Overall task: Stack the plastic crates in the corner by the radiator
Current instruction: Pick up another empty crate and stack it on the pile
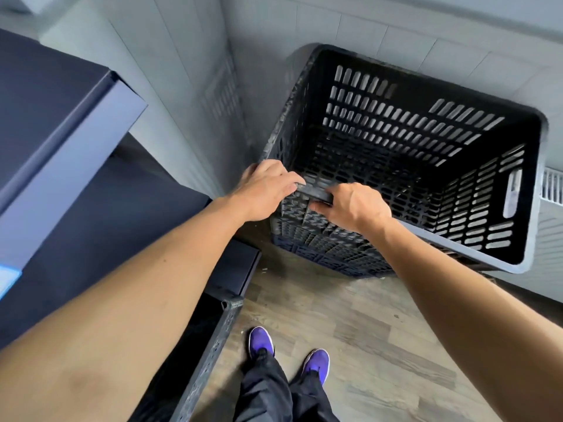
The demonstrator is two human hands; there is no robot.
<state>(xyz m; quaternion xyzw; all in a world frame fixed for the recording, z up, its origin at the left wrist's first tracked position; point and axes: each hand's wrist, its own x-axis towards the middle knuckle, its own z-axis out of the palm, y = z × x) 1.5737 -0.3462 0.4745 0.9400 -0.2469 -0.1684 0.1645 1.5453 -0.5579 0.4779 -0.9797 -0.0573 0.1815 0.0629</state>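
my left hand [268,190] and right hand [353,208] grasp top crate [426,153] near rim | radiator [552,190] right, behind it | 2nd crate [213,339] by my left leg | dark cabinet [61,141] left

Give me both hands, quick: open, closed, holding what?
Left hand: closed on the near rim of the black crate, at its corner.
Right hand: closed on the same rim, right beside it.

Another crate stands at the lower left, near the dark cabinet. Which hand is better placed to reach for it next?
The left hand, probably. Both hands grip the near rim of the black crate, but the other crate lies on the left arm's side; the right hand would have to cross.
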